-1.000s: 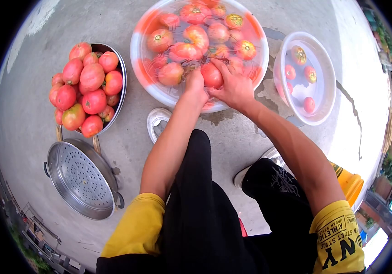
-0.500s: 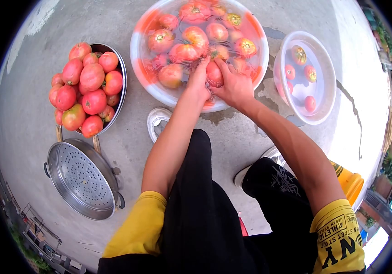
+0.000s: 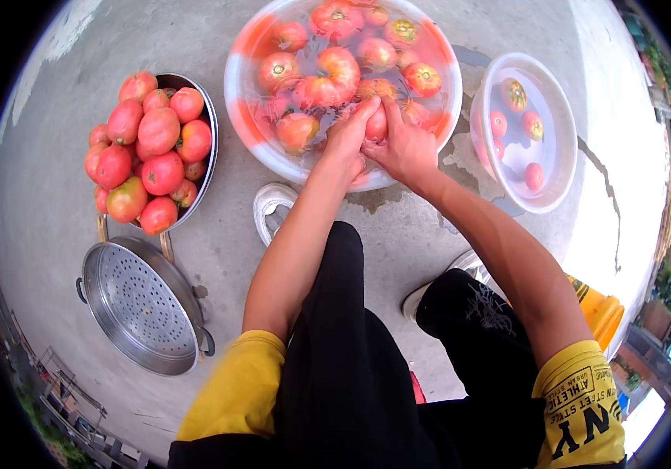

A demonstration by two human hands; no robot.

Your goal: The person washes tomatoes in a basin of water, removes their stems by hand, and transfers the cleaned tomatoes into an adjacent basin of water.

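Note:
Both my hands are wrapped round one red tomato point(image 3: 377, 125) at the near side of a large basin point(image 3: 245, 125) of water. My left hand point(image 3: 348, 139) closes on it from the left, and my right hand point(image 3: 403, 143) from the right, with the thumbs toward the far side. The undersides of my fingers are hidden. Several other tomatoes float around them, among them a big lobed tomato point(image 3: 338, 76) just beyond my hands and a yellowish-red tomato point(image 3: 297, 131) to the left.
At left, a pan point(image 3: 209, 148) is heaped with tomatoes. Nearer lies a metal steamer tray point(image 3: 136, 309) with holes. A smaller white tub point(image 3: 563, 148) at right holds water and several tomatoes. Wet patches mark the concrete point(image 3: 230, 258); a yellow bucket point(image 3: 603, 316) stands by my right arm.
My hands have shifted slightly, and the left one now covers more of the tomato. Some floating tomatoes have drifted and turned a little.

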